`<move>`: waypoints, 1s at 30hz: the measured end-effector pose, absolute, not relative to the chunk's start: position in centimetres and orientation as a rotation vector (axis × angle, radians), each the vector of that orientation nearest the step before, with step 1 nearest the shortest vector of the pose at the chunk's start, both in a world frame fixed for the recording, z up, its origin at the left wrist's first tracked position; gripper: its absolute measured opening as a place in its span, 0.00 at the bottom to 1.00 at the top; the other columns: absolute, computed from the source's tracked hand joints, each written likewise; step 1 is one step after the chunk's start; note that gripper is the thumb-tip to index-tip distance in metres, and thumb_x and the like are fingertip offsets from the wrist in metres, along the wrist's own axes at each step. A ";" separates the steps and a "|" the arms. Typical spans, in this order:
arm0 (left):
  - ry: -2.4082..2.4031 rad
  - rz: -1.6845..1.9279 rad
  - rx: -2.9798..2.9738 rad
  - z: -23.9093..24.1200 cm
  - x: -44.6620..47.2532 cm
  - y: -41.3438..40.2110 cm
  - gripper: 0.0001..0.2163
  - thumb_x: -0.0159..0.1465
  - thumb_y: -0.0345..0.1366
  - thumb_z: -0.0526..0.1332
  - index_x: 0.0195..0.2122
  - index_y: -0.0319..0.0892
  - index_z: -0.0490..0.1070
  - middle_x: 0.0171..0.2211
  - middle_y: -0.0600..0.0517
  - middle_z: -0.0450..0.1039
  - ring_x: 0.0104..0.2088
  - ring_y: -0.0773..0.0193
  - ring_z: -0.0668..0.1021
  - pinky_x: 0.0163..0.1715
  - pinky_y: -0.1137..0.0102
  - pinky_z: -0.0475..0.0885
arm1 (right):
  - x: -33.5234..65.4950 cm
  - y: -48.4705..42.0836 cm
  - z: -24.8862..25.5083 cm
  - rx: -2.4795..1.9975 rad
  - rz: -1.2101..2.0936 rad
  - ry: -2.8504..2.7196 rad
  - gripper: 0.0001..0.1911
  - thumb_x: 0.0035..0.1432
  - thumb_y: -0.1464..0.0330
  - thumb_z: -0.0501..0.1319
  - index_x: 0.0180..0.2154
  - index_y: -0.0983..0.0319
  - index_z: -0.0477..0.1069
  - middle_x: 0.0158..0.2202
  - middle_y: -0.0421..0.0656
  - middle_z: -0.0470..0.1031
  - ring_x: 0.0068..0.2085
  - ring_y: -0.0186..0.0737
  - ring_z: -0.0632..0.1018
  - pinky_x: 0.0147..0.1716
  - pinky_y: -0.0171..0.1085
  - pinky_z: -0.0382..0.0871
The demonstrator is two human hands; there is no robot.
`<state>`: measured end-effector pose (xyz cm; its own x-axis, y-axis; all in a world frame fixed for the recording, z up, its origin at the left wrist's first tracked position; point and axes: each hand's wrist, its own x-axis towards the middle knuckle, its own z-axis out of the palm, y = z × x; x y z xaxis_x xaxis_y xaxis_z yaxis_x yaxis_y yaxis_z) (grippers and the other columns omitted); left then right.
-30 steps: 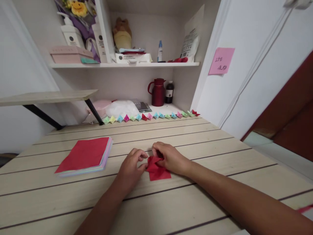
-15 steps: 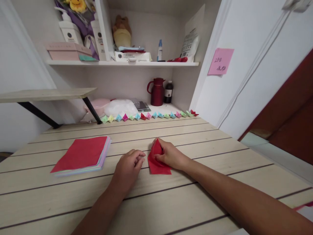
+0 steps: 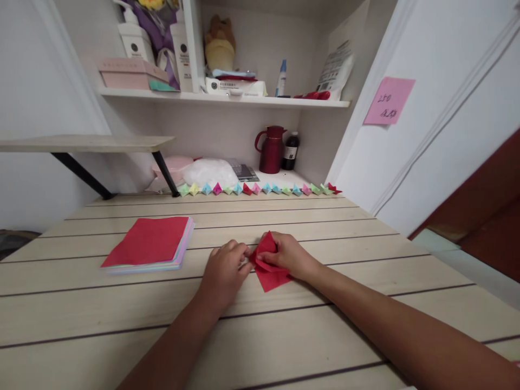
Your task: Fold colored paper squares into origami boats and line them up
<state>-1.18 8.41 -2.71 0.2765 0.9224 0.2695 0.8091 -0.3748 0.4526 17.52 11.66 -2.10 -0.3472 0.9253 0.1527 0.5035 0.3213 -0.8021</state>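
A partly folded red paper [image 3: 270, 273] lies on the pale wooden table [image 3: 284, 346] in front of me. My right hand [image 3: 289, 255] pinches its upper flap, which stands up from the table. My left hand [image 3: 226, 271] is curled at the paper's left edge, fingertips pinching the fold. A stack of coloured paper squares [image 3: 151, 251], red on top, lies to the left of my left hand.
A row of small coloured folded paper shapes [image 3: 260, 189] lines the table's far edge. Behind it stand a dark red jug [image 3: 273, 150] and a dark bottle [image 3: 291, 151]. A shelf [image 3: 227, 98] above holds bottles and boxes. A pink note [image 3: 389, 101] sticks to the right wall.
My left hand has returned to the paper's left edge after drawing back from it. The raised flap has been turned, and the view has shifted a little.
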 end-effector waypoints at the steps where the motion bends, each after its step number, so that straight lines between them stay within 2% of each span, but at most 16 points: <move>1: 1.605 0.729 2.319 -2.7 -1.2 8.4 0.04 0.59 0.30 0.60 0.34 0.45 0.70 0.33 0.55 0.70 0.35 0.64 0.73 0.38 0.69 0.63 | 17.4 11.6 -2.2 -1.247 0.878 -1.965 0.05 0.47 0.69 0.64 0.26 0.61 0.68 0.27 0.38 0.70 0.30 0.36 0.70 0.28 0.33 0.61; 6: 1.564 0.729 2.316 -2.8 -1.4 8.5 0.03 0.59 0.30 0.60 0.34 0.45 0.70 0.34 0.55 0.70 0.35 0.65 0.73 0.38 0.70 0.63 | 17.0 11.5 -2.4 -1.186 0.989 -1.905 0.09 0.45 0.67 0.65 0.23 0.61 0.65 0.25 0.37 0.67 0.29 0.36 0.69 0.29 0.33 0.61; 9: 1.539 0.738 2.295 -2.7 -1.4 8.5 0.04 0.59 0.31 0.61 0.35 0.45 0.71 0.34 0.55 0.70 0.35 0.65 0.73 0.38 0.69 0.63 | 17.6 11.3 -2.1 -1.105 1.159 -1.875 0.08 0.45 0.68 0.65 0.26 0.61 0.66 0.26 0.36 0.67 0.29 0.35 0.69 0.29 0.33 0.62; 11: 1.539 0.744 2.283 -2.7 -1.4 8.5 0.04 0.59 0.32 0.62 0.36 0.46 0.71 0.34 0.55 0.70 0.35 0.65 0.74 0.39 0.69 0.63 | 18.2 11.3 -1.9 -1.072 1.214 -1.890 0.09 0.44 0.71 0.64 0.32 0.61 0.69 0.26 0.36 0.68 0.29 0.35 0.69 0.29 0.32 0.62; 14: 1.611 0.755 2.278 -2.6 -1.5 8.4 0.06 0.60 0.32 0.62 0.39 0.47 0.72 0.35 0.56 0.71 0.34 0.65 0.74 0.40 0.67 0.62 | 18.9 11.5 -1.9 -1.100 1.179 -1.918 0.25 0.42 0.75 0.62 0.46 0.59 0.69 0.25 0.33 0.67 0.26 0.33 0.68 0.26 0.31 0.62; 15: 1.649 0.770 2.274 -2.5 -1.6 8.4 0.07 0.60 0.31 0.62 0.40 0.46 0.72 0.34 0.56 0.72 0.33 0.65 0.74 0.40 0.67 0.62 | 18.9 11.7 -2.0 -1.117 1.141 -1.900 0.27 0.42 0.75 0.61 0.48 0.58 0.68 0.24 0.32 0.67 0.26 0.33 0.68 0.25 0.31 0.61; 20: 1.692 0.934 2.244 -2.3 -2.1 8.4 0.06 0.64 0.30 0.57 0.39 0.45 0.72 0.35 0.54 0.73 0.33 0.65 0.74 0.37 0.68 0.63 | 18.2 12.4 -2.8 -1.121 0.933 -1.742 0.10 0.47 0.68 0.63 0.34 0.61 0.66 0.29 0.36 0.71 0.31 0.37 0.72 0.32 0.35 0.66; 24: 1.543 0.768 2.404 -2.2 -1.8 8.1 0.07 0.65 0.32 0.56 0.37 0.48 0.74 0.34 0.55 0.73 0.35 0.64 0.74 0.39 0.67 0.63 | 18.1 12.7 -2.9 -1.171 0.817 -1.811 0.10 0.47 0.68 0.64 0.30 0.60 0.64 0.28 0.36 0.70 0.31 0.37 0.71 0.32 0.35 0.64; 27: 1.526 0.616 2.508 -2.1 -1.6 8.0 0.09 0.65 0.32 0.57 0.39 0.50 0.75 0.35 0.54 0.72 0.37 0.63 0.74 0.41 0.65 0.62 | 18.5 12.7 -2.6 -1.194 0.777 -1.899 0.09 0.46 0.70 0.65 0.29 0.61 0.65 0.28 0.36 0.69 0.31 0.36 0.70 0.33 0.35 0.64; 30: 1.528 0.554 2.567 -2.1 -1.5 7.9 0.10 0.66 0.32 0.56 0.40 0.50 0.76 0.35 0.53 0.71 0.38 0.62 0.74 0.41 0.64 0.61 | 19.0 12.7 -2.2 -1.162 0.891 -1.909 0.12 0.44 0.73 0.65 0.35 0.62 0.69 0.30 0.36 0.71 0.32 0.36 0.71 0.33 0.34 0.65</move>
<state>-1.46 7.91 -2.12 0.4289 0.8664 0.2556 0.8287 -0.4900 0.2703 18.97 12.66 -2.19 -0.3350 0.9160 0.2207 0.4189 0.3547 -0.8359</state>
